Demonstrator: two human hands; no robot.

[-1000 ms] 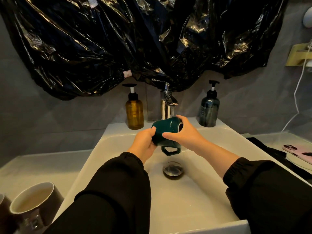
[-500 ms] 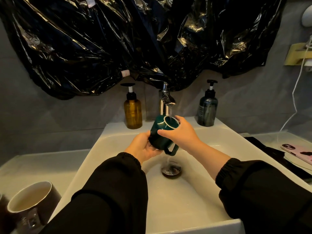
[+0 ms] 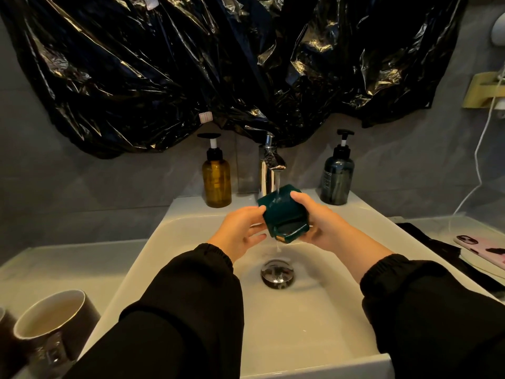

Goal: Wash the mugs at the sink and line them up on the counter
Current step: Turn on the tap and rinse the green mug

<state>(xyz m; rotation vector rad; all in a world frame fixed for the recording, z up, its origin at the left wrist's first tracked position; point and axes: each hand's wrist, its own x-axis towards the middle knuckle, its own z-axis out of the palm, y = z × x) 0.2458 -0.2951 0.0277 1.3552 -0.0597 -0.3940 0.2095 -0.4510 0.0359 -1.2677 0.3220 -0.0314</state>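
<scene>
A dark green mug (image 3: 281,212) is tipped on its side under the running water of the chrome tap (image 3: 269,165), its handle turned toward me. My right hand (image 3: 325,225) grips the mug's right side, fingers over the top. My left hand (image 3: 237,231) holds the left side, thumb on the upper edge and fingers stretched below. Water runs off the mug down to the drain (image 3: 278,273) of the white sink (image 3: 175,236). A dark brown mug (image 3: 52,326) with a pale inside stands on the counter (image 3: 68,263) at lower left, beside another mug (image 3: 4,329) cut off by the frame edge.
An amber pump bottle (image 3: 216,179) and a dark pump bottle (image 3: 337,176) flank the tap on the sink's back ledge. On the right counter lie a black cloth (image 3: 437,250) and a pink phone (image 3: 483,248). Black plastic sheeting hangs above the tap.
The mug has been turned from upright under the stream onto its side, handle now toward me. My left hand has shifted from under the mug to its left side.
</scene>
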